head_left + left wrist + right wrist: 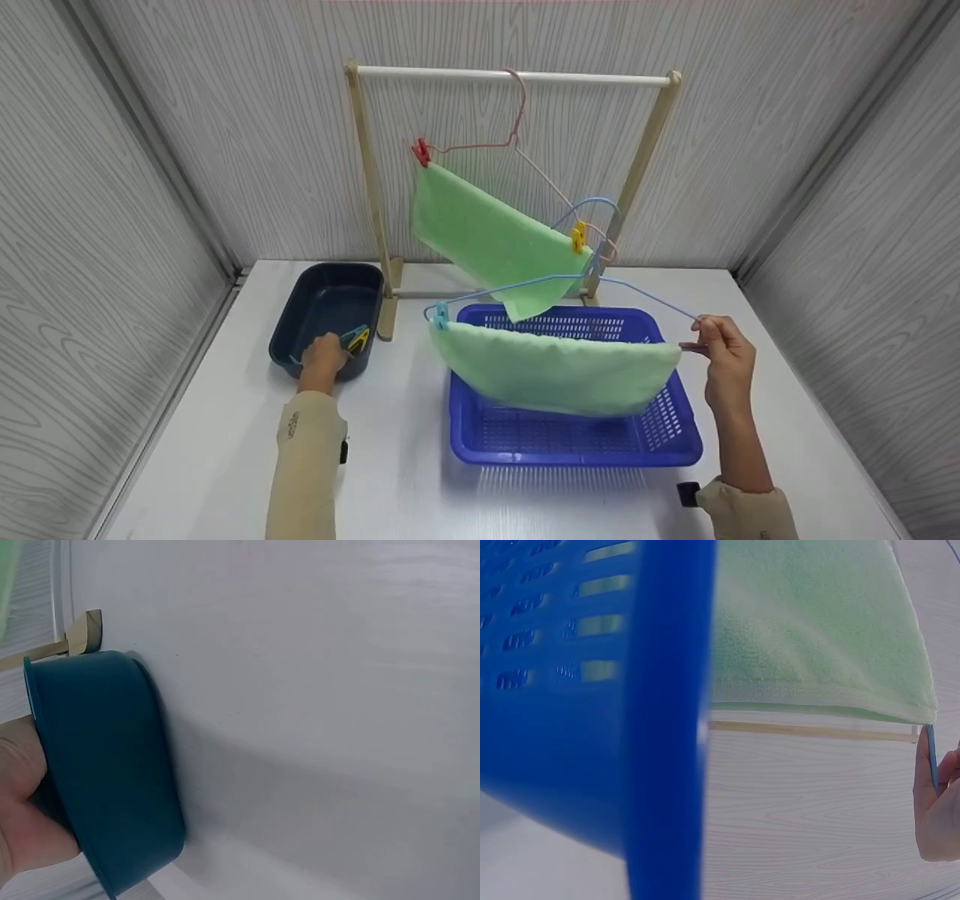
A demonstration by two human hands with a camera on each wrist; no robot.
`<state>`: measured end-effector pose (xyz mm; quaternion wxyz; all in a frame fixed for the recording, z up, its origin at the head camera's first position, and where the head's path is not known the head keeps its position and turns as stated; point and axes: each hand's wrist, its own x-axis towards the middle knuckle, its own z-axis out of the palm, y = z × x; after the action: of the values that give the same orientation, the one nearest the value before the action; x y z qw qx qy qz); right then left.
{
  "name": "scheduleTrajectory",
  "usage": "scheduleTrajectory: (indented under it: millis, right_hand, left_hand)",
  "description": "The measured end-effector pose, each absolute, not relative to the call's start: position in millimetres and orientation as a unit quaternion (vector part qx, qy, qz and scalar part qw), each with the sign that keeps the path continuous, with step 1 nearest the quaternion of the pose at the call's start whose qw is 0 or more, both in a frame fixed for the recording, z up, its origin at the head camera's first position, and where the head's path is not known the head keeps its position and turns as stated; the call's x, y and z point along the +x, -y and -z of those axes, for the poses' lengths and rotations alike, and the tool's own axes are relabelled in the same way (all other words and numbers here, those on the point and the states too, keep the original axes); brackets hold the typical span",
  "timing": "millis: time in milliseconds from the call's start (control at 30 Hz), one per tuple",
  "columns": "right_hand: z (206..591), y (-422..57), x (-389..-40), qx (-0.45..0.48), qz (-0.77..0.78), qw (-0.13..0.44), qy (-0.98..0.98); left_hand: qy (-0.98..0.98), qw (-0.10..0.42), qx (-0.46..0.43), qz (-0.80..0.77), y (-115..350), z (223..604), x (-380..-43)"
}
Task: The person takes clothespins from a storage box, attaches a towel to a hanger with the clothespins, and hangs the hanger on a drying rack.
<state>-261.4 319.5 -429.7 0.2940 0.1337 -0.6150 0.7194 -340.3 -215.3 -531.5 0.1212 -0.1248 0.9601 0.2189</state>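
Observation:
My right hand (729,364) pinches the right end of a blue wire hanger (517,285), level with the right corner of a pale green towel (555,375). A light blue clothespin (441,316) clips the towel's left corner to this hanger. The towel hangs over a blue slotted basket (576,459). My left hand (324,356) reaches down into a dark teal basin (281,330), its fingertips hidden from view. Beside its thumb side show a teal and a yellow clothespin (358,341); whether the hand holds either I cannot tell. The left wrist view shows the basin's outer wall (112,765).
Behind the basket stands a wooden rack with a white rod (435,73). A pink hanger (517,112) on the rod carries another green towel (495,225), tilted down to the right, with a red clothespin (421,152) and a yellow clothespin (578,237).

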Motion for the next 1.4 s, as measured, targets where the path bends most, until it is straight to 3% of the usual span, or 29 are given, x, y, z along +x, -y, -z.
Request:
scheduleTrajectory:
  millis: [433, 733, 1067, 1400]
  right_hand:
    - [431, -321, -262, 0.134, -0.720, 0.296, 0.613]
    - [431, -320, -262, 0.131, -0.717, 0.294, 0.619]
    - [429, -320, -262, 0.129, -0.713, 0.294, 0.623]
    - [431, -321, -263, 0.135, -0.718, 0.295, 0.616]
  left_hand:
    - [-0.951, 0.102, -0.130, -0.260, 220, 534, -340]
    - [-0.930, 0.028, -0.134, -0.342, 226, 541, -341]
    - [-0.894, -0.100, -0.137, -0.416, 229, 544, -343]
    - [-0.846, -0.135, -0.166, -0.489, 228, 543, -339]
